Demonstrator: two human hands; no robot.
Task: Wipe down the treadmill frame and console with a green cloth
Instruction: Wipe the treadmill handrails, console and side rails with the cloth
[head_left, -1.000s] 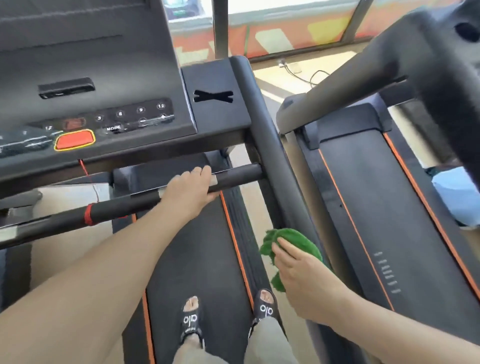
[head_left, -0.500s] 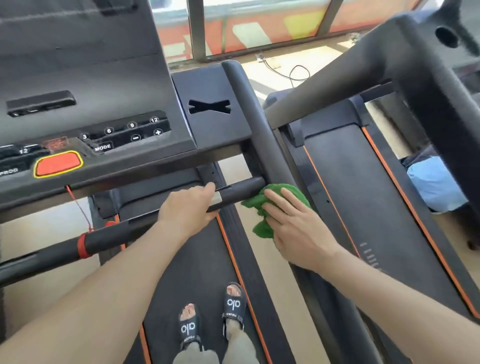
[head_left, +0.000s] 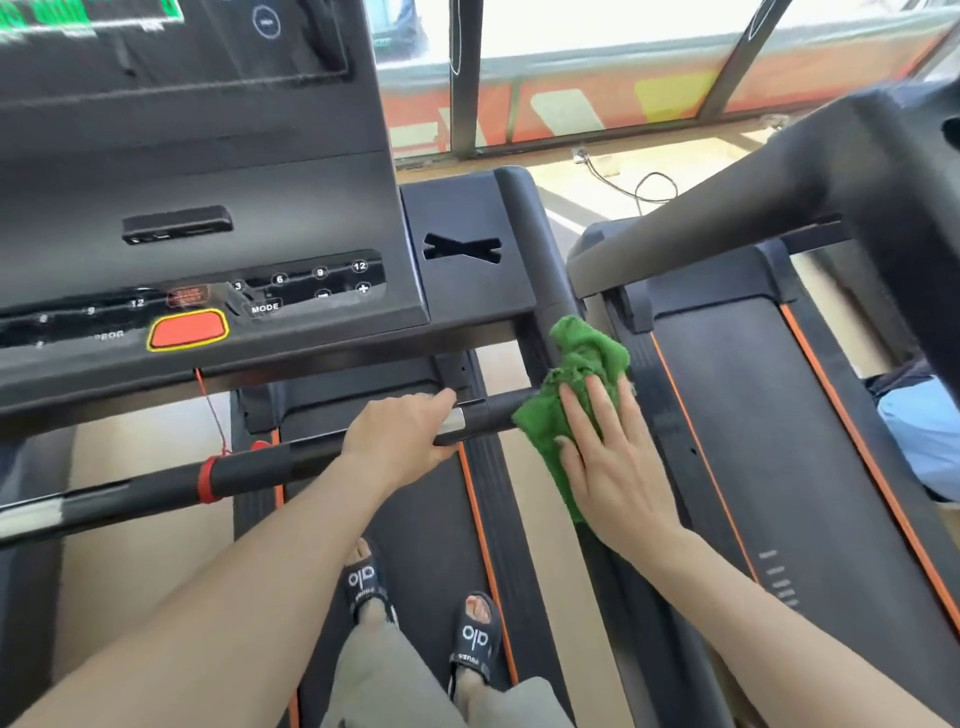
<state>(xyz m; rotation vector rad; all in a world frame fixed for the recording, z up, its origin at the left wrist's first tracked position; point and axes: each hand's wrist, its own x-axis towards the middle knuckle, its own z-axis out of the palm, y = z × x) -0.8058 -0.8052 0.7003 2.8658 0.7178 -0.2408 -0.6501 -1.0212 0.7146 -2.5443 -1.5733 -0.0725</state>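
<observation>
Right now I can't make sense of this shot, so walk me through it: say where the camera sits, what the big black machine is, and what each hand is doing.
The camera is worn on the person's head and looks down, so the two arms reaching in belong to the wearer. The black machine is a treadmill: its console, with buttons and a red stop button, sits at upper left, and the belt runs below, where the person's sandalled feet stand. The left hand grips the crossbar under the console. The right hand lies flat, fingers straight, pressing a green cloth against the treadmill's right side rail, where the crossbar meets it. A second treadmill stands to the right.
</observation>
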